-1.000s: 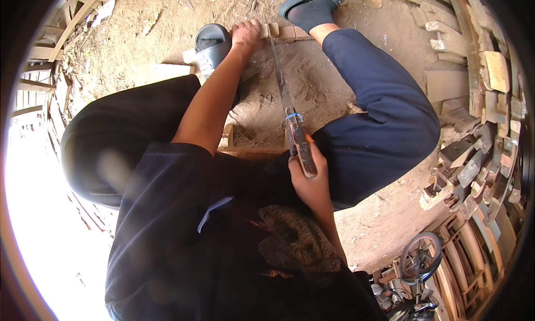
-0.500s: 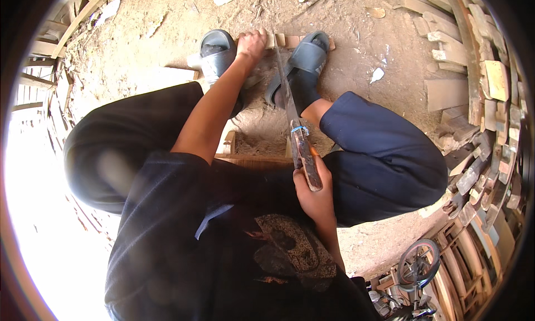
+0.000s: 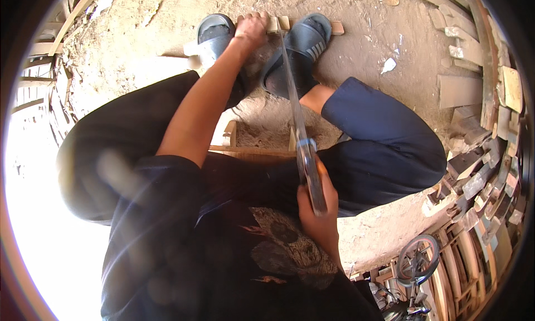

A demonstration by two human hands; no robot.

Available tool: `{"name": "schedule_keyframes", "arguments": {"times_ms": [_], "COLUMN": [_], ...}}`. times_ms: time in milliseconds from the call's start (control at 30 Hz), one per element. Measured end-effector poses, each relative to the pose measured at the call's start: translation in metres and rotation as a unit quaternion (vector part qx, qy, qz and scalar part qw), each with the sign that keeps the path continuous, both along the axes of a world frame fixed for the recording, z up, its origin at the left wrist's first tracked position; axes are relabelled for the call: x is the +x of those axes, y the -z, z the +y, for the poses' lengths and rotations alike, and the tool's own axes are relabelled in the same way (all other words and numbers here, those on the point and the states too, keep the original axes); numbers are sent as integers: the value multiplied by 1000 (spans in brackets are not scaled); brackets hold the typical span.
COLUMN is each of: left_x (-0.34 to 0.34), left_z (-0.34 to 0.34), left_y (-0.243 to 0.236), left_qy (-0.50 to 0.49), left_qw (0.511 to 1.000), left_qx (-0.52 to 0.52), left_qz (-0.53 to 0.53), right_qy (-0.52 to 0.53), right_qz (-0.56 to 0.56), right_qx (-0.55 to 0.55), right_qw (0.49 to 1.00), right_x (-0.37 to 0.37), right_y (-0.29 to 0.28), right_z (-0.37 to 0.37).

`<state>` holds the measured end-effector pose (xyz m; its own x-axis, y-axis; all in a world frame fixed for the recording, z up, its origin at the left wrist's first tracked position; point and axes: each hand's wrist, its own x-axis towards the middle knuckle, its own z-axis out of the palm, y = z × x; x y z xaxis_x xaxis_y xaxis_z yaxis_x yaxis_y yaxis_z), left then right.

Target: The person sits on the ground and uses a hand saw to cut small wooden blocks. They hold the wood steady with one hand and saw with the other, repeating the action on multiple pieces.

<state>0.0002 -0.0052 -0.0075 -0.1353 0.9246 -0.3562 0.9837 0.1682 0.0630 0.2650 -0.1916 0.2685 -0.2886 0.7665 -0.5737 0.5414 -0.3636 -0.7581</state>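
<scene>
My right hand [image 3: 320, 212] is wrapped round the handle of a hand saw [image 3: 293, 101]. Its long blade points away from me, and the far tip meets a narrow strip of wood [image 3: 284, 23] on the ground. Fingers closed, my left hand [image 3: 252, 28] grips that strip just left of the blade. Grey slide sandals are on both feet; the right sandal [image 3: 311, 34] stands against the strip, right of the saw, and the left sandal [image 3: 216, 34] is beside my left hand. The strip's left part is hidden by my hand and foot.
Stacked wood offcuts [image 3: 479, 170] line the right side. A small wheel [image 3: 418, 260] shows at the lower right. Below my bent knees is a wooden edge [image 3: 253, 151], perhaps a low seat. Bare dirt ground [image 3: 150, 37] has scattered chips, including a white scrap [image 3: 388, 65].
The saw and my right hand have drawn back toward my body, so less blade reaches past the strip. My left hand keeps its grip. The whole view has shifted slightly.
</scene>
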Motion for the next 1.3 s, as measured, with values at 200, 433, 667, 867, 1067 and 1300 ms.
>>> {"name": "schedule_keyframes", "arguments": {"times_ms": [200,433,667,867,1067,1300], "left_x": [-2,-2,-3,-2,0,2], "left_z": [1,2,-4,-6,-3,2], "left_y": [-13,1,-4,-4,-12,-8], "left_qy": [-2,37,16,23,-3,8], "left_qw": [1000,998,1000,1000,1000,1000], "left_qx": [-20,20,13,10,-11,-14], "left_qz": [-16,-44,-22,-8,8,2], "right_qy": [-2,35,-58,-22,-60,9], "right_qz": [3,-2,-21,-1,-10,50], "right_qx": [-35,-92,84,26,58,50], "right_qw": [999,995,995,999,996,997], "right_x": [8,5,20,-3,13,-4], "right_y": [-12,4,-3,34,2,42], "right_z": [1,24,-13,18,3,10]}}
